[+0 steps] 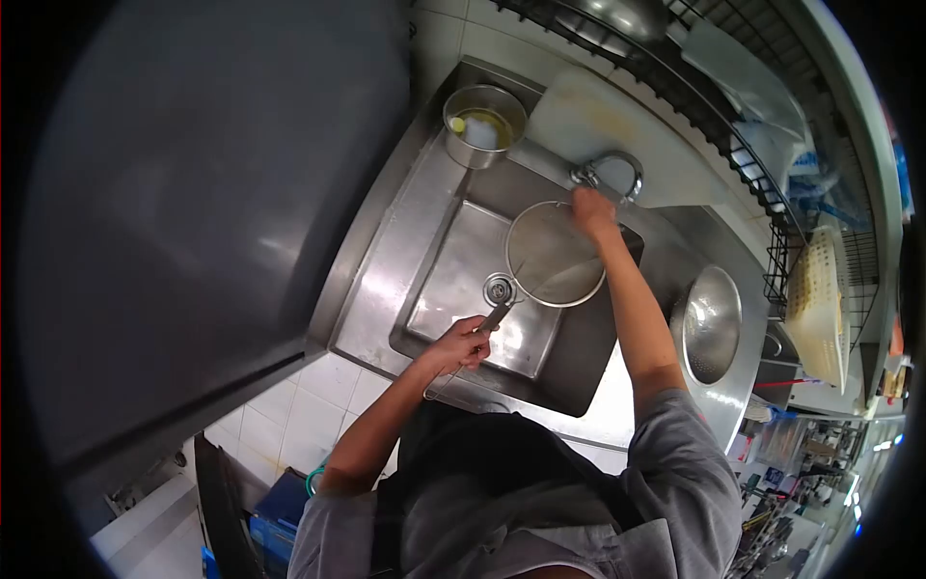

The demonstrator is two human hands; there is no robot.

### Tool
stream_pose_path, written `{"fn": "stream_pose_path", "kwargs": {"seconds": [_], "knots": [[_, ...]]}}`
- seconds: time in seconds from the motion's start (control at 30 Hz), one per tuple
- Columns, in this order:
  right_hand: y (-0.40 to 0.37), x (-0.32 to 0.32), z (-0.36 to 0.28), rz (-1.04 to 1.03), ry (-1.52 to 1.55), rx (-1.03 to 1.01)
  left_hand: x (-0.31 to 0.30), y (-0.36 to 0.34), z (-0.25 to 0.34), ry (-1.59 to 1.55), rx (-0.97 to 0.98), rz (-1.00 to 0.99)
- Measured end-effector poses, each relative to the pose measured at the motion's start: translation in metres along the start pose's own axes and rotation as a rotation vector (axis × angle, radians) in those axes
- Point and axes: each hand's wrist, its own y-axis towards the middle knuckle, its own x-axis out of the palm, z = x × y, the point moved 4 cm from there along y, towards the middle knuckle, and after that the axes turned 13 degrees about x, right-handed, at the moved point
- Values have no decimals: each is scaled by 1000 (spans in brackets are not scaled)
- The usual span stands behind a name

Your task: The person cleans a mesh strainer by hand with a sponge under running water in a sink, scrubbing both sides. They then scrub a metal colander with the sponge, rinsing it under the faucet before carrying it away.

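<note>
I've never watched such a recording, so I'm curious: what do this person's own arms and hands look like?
The left hand and right hand are ordinary human ones, ungloved. Both forearms are bare, coming out of short grey sleeves. No cables show on them.

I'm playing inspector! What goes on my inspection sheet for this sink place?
Surface: shiny rectangular steel sink, round metal drain showing.
Job's things: round, metal-rimmed mesh strainer over the sink; curved silver metal faucet behind it.
Clutter: round steel pot with yellowish contents, far-left corner; silver metal bowl with holes, right.
Hands: left hand grips the strainer's grey handle; right hand curled at the faucet, exact hold hidden.
Cables: green loop near the left elbow, too little showing to tell if it's a cord.
Surroundings: large dark-grey panel, left; black wire rack, right; white board leaning at the wall.
</note>
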Motion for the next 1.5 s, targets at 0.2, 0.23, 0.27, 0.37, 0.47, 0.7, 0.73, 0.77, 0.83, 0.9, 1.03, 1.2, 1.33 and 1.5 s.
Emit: {"fn": "stream_pose_path", "kwargs": {"seconds": [0.2, 0.23, 0.27, 0.37, 0.47, 0.7, 0.73, 0.77, 0.83, 0.9, 1.03, 1.2, 1.33, 1.5], "knots": [[82, -53, -152, 226, 509, -301, -22, 0, 19, 38, -8, -59], [108, -37, -166, 178, 462, -256, -26, 0, 19, 66, 7, -62], [117, -31, -182, 78, 367, -220, -30, 0, 19, 93, 23, -64], [147, 6, -210, -144, 154, -127, -37, -9, 28, 145, 7, -44], [186, 70, -215, -208, 39, -89, -48, -14, 27, 108, 9, -52], [136, -53, -162, -102, 276, -92, -52, -19, 24, -13, -94, -30], [107, -67, -143, -112, 326, -103, -50, -17, 25, -43, -113, -33], [78, -73, -123, -121, 377, -117, -46, -14, 26, -72, -132, -34], [34, -42, -74, -79, 364, -166, -27, -11, 41, -36, -169, -26], [10, 24, -20, 119, 441, -73, -6, -8, 49, -17, -193, 0], [-53, 100, -7, 334, 494, 50, 35, 2, 48, 5, -172, 19], [-82, 116, 35, 179, 398, 53, 61, -3, 21, 59, -200, 12], [-95, 124, 11, 150, 531, -68, 86, 3, 5, 188, -159, 28], [-72, 127, 54, 186, 375, 156, 88, -7, -12, 348, -76, -14]]}}
